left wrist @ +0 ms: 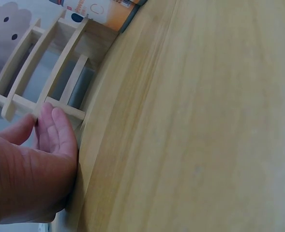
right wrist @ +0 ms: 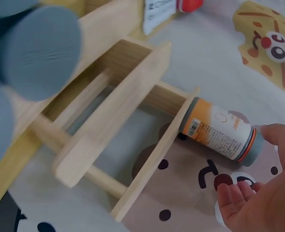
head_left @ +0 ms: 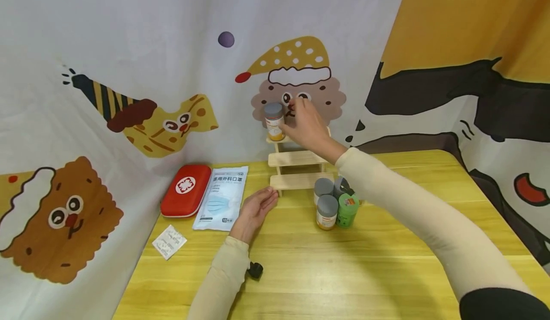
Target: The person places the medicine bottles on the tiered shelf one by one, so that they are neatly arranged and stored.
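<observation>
On the top tier of a wooden step rack [head_left: 296, 182] stands a grey-capped pill bottle [head_left: 274, 125] with a white and orange label. Beside it is my right hand [head_left: 307, 124], its fingers spread apart. In the right wrist view the thumb [right wrist: 277, 133] lies at the bottle's cap [right wrist: 253, 147], and whether they touch I cannot tell. The other fingertips [right wrist: 229, 198] are clear of the bottle. My left hand [head_left: 255, 210] is low at the rack's left end; in the left wrist view its thumb and fingertips pinch the side of the wooden frame [left wrist: 65, 107].
Several more bottles cluster before the rack's right end, including a grey-capped one [head_left: 327, 212] and a green one [head_left: 347, 210]. Left of the rack lie a mask packet [head_left: 221, 198], a red first-aid case [head_left: 185, 191] and a small white sachet [head_left: 169, 241]. A printed curtain [head_left: 172, 33] hangs behind.
</observation>
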{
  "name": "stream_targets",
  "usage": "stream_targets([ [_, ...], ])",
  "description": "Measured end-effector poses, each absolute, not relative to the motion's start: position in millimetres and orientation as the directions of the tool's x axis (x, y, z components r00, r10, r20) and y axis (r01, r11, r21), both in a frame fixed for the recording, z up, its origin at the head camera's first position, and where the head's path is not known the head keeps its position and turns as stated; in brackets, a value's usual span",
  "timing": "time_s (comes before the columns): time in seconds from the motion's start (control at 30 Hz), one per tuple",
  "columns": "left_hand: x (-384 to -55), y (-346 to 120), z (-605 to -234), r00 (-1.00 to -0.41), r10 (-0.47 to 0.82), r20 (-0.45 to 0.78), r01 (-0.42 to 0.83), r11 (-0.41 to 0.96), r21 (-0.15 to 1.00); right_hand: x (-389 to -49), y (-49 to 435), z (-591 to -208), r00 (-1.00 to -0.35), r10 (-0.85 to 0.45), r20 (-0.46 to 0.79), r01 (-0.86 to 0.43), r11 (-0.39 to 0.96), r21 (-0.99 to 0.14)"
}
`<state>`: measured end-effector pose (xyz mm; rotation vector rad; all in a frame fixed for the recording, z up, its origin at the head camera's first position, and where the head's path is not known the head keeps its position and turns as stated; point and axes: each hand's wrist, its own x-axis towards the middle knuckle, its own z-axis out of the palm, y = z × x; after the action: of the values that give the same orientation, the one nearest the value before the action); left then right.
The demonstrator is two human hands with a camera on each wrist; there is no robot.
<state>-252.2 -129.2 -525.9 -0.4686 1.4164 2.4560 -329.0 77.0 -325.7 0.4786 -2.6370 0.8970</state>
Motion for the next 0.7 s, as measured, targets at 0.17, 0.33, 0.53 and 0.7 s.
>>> stream_targets([
  [0.17, -253.2, -127.7, -525.4, -0.909, 0.071, -0.41, -0.39, -0.491, 0.779, -321.2, 94.1, -332.3, -0.869, -0.266, 0.418, -0.461, 0.741, -0.489],
  [0.33, -254.5, -125.7, -526.6, -0.91, 0.068, -0.409, -0.387, -0.497, 0.777, -309.0, 109.1, -340.4, -0.867, -0.299, 0.399, -0.477, 0.731, -0.488],
  [0.53, -255.4, -124.0, -527.3, -0.913, 0.074, -0.402, -0.383, -0.496, 0.779, -289.7, 126.1, -352.0, -0.846, -0.326, 0.422, -0.524, 0.653, -0.547],
  [0.7, -254.0, -129.0, -527.5, -0.915, 0.068, -0.398, -0.377, -0.496, 0.782, -275.9, 133.9, -362.6, -0.83, -0.336, 0.446, -0.554, 0.595, -0.583],
])
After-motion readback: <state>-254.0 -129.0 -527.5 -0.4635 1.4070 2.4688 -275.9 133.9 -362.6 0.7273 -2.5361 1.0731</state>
